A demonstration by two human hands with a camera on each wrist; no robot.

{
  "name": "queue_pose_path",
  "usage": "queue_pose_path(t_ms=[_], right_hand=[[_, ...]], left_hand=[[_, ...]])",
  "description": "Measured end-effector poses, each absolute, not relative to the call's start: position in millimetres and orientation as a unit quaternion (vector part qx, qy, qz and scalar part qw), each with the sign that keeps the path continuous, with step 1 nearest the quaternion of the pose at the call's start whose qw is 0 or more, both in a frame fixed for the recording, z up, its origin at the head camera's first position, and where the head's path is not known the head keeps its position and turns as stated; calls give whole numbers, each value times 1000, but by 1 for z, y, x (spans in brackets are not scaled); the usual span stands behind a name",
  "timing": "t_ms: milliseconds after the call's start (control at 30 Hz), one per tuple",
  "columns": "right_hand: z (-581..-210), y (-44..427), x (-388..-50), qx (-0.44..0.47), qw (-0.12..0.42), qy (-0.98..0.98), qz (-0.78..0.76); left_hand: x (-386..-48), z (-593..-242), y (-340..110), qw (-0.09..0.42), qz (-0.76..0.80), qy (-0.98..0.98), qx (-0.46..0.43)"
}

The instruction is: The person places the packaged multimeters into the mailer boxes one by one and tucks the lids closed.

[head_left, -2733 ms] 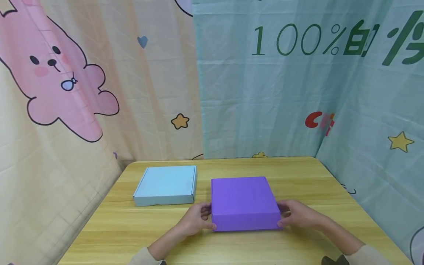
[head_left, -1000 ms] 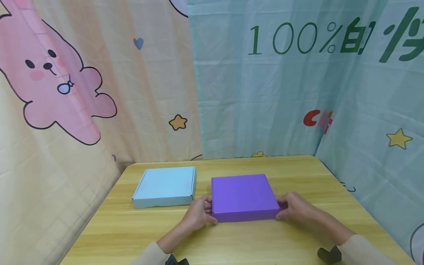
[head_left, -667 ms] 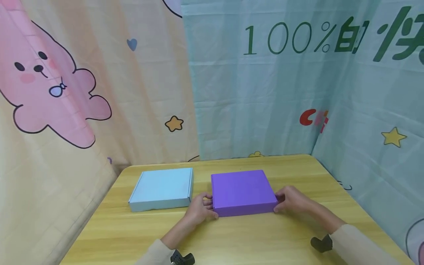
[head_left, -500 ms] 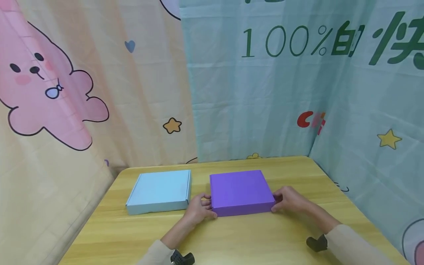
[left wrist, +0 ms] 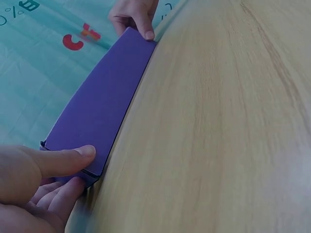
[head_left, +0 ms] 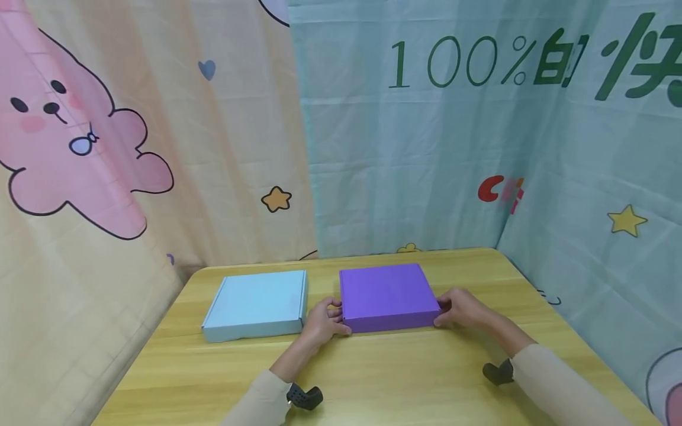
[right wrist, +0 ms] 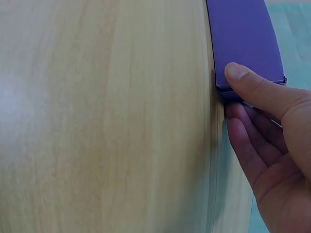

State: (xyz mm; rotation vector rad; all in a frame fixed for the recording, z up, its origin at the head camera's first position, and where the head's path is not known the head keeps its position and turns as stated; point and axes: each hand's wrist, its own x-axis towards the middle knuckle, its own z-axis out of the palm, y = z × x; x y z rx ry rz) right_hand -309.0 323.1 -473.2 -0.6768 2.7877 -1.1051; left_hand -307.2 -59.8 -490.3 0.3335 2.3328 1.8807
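Note:
A flat purple cardboard box [head_left: 389, 293] lies closed on the wooden table, right of a flat light blue box [head_left: 257, 302]. My left hand [head_left: 322, 322] grips the purple box's front left corner, thumb on the front face and fingers along the side. On the opposite corner, my right hand [head_left: 462, 309] does the same. The left wrist view shows that thumb pressed on the purple front panel [left wrist: 97, 107], fingers at the end. In the right wrist view the right thumb lies over the front edge of the box [right wrist: 248, 43], with the fingers curled beside and below its corner.
The wooden table [head_left: 394, 378] stretches in front of both boxes. Printed curtains [head_left: 405, 160] hang close behind it and along both sides. A dark wrist device [head_left: 305, 397] sits at the left cuff and another dark device [head_left: 498, 373] at the right cuff.
Both hands have slid the purple box away from me, toward the back of the table, keeping their grip on its corners. It now lies about level with the light blue box. The head view has shifted slightly.

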Motion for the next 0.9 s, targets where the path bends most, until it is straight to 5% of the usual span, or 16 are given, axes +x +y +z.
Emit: queue_pose_path(t_ms=[900], right_hand=[[-470,329,-309,-233,14,915,-330]], left_hand=[[-303,-470,-61,74,550,822,125]])
